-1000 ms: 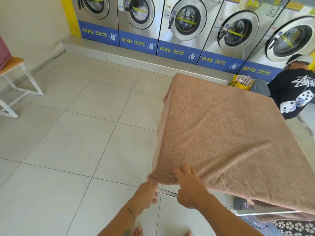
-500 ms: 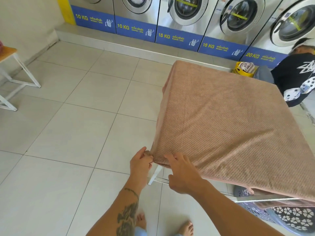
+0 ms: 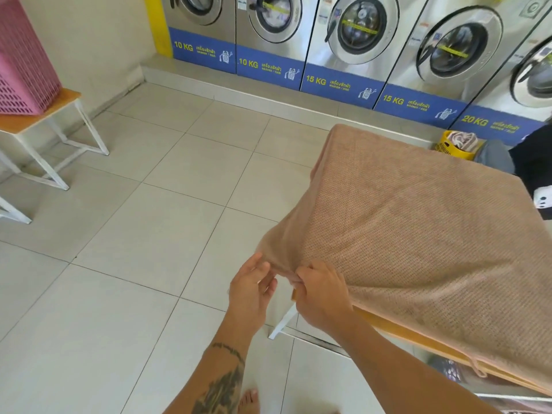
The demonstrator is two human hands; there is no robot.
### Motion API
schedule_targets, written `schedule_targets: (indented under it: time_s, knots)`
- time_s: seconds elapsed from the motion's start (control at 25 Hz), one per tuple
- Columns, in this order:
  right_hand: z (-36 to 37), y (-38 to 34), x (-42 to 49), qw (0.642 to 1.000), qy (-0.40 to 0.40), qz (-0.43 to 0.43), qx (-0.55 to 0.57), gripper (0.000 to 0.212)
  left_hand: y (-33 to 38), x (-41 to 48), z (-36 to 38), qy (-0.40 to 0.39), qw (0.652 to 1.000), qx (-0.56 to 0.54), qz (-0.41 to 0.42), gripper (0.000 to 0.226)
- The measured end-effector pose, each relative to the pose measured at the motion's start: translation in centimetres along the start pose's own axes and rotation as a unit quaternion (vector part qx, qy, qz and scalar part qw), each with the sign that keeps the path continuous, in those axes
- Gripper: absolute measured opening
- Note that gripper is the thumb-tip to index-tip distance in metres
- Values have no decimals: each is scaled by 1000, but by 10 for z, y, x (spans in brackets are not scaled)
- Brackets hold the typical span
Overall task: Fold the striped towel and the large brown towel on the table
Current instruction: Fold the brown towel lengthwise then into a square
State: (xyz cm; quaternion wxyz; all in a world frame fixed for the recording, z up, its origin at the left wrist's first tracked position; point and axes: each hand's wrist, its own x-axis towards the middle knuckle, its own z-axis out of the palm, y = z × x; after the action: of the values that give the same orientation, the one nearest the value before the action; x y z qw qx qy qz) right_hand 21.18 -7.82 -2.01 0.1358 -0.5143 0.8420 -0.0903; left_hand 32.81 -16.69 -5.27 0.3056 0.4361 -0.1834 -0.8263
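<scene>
Right hand [image 3: 321,297]: fingers curled, pinching the near-left corner of the large brown towel [image 3: 418,234]; corner is lifted slightly off the table and bunched at the fingertips. Knuckles face the camera.

Left hand [image 3: 251,289]: at 9 o'clock of the right hand, just beside it. Fingers loosely spread, palm turned toward the towel corner. Thumb and fingertips touch the edge of the cloth; whether they actually grip it I cannot tell. Forearm carries a dark tattoo.

Large brown towel: lies spread flat over the table [image 3: 397,327], covering nearly all of the top, waffle-textured. From the hands it extends toward 1–3 o'clock. Left edge hangs over the table's left side. Table's wooden near edge shows below the towel at 4 o'clock of the right hand; one white leg visible directly under the hands.

Striped towel: not identifiable in this view.

Surroundings: pale tiled floor [image 3: 149,234] fills the 9–12 o'clock sector. Row of front-loading washing machines [image 3: 352,34] along the far wall at 12 o'clock, blue panels marked 10, 15, 20 KG. Yellow basket [image 3: 448,146] with laundry beyond the table's far corner, 1 o'clock. Pink basket [image 3: 24,55] on a white-legged bench [image 3: 44,121] at 10 o'clock, well apart. Bare toes visible at 6 o'clock, at the frame's bottom edge.
</scene>
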Motion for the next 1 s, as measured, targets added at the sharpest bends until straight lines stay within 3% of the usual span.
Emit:
schedule_targets:
  time_s: [0.12,0.24,0.36,0.48,0.84,1.0]
  knots:
    - [-4,9,-6,997,-67,-19,12,20,-6,10,4,18,998,6,-58,21]
    - [-4,22,-18,997,-78,8,-6,8,-17,24,-4,100,978,181,-40,27]
    - [-4,45,-35,988,-92,95,-82,55,-18,31,-34,141,948,286,21,33]
    - [-1,64,-50,980,-94,137,-110,70,-12,36,-68,158,919,359,39,34]
    - [6,57,-50,985,-96,123,-68,75,-11,45,-84,184,921,340,52,42]
    - [4,52,-47,991,-85,100,-20,78,2,44,-91,207,892,396,71,41]
